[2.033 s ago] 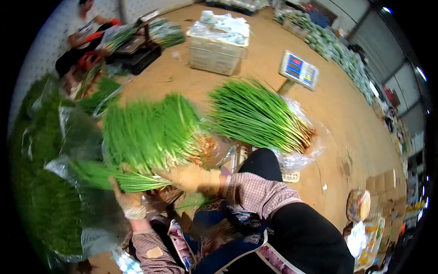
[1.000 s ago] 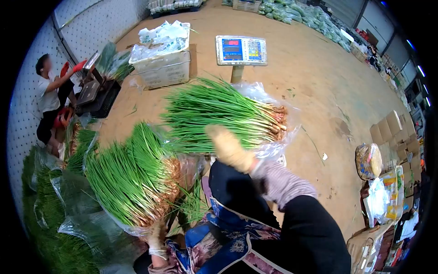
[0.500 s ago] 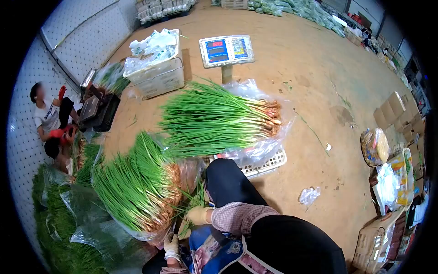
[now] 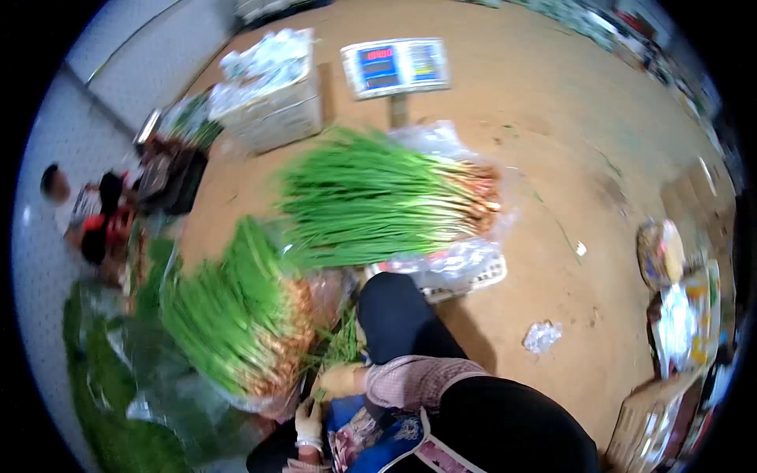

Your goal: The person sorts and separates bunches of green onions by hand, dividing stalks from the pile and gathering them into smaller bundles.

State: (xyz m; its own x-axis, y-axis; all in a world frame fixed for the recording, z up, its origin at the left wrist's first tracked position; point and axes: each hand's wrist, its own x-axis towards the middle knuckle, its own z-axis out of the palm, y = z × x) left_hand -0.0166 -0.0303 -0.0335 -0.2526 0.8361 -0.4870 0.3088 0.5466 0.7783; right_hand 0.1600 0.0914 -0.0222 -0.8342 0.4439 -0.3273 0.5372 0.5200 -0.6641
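My gloved right hand (image 4: 341,381) is low in the view, beside loose green trimmings (image 4: 344,337) by my knee. Just below it is my gloved left hand (image 4: 309,426), its fingers curled. A thin bit of green shows between the two hands; what either holds is too blurred to make out. To their left, a pile of spring onions (image 4: 244,315) lies on plastic film, roots toward me. Beyond my knee a second spread of spring onions (image 4: 378,201) lies on film over a white crate (image 4: 481,273), roots to the right.
A scale display (image 4: 396,67) with red digits stands behind the onions. A white crate (image 4: 272,118) of plastic bags is at the back left. Another person (image 4: 98,217) sits at the left wall near a black scale (image 4: 169,181). A crumpled bag (image 4: 542,337) lies on the floor.
The view has shifted slightly and blurred. My two hands have come closer together, with a bit of green between them. The person at the left leans further forward. The onion piles lie as before.
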